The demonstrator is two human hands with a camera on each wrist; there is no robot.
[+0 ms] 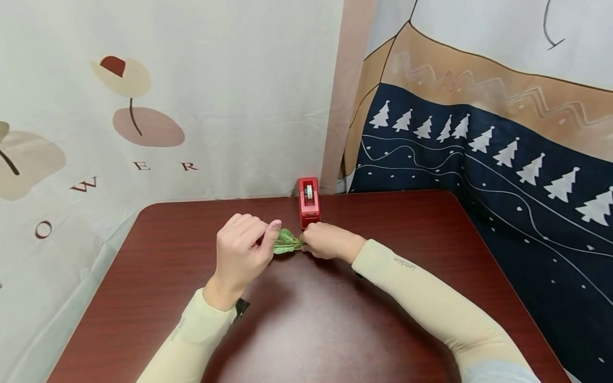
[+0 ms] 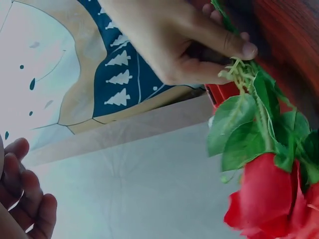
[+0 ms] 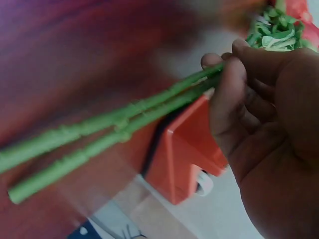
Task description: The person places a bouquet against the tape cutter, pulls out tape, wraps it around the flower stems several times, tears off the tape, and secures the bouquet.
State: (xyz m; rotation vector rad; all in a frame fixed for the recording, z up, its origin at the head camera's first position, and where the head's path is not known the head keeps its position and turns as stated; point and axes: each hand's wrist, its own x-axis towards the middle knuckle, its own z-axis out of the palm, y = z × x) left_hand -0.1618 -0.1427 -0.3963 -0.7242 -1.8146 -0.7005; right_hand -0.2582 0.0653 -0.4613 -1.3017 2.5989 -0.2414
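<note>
Two long green rose stems (image 3: 70,134) run from my right hand (image 1: 330,242), which pinches them between thumb and fingers just below the leaves. The red roses (image 2: 261,194) show in the left wrist view with green leaves (image 2: 244,144) under the blooms. In the head view only some leaves (image 1: 286,242) appear between the hands; my left hand (image 1: 241,247) covers the blooms. This left hand is raised left of the leaves, fingers curled and thumb sticking out, with nothing visible in it. Its curled fingers (image 2: 30,194) are apart from the roses in the left wrist view.
A red tape dispenser (image 1: 309,205) with a roll of tape stands at the back of the dark red-brown table (image 1: 191,223), just beyond the right hand. Patterned cloths hang behind the table, a pale one (image 1: 258,106) and a navy one with white trees (image 1: 421,159).
</note>
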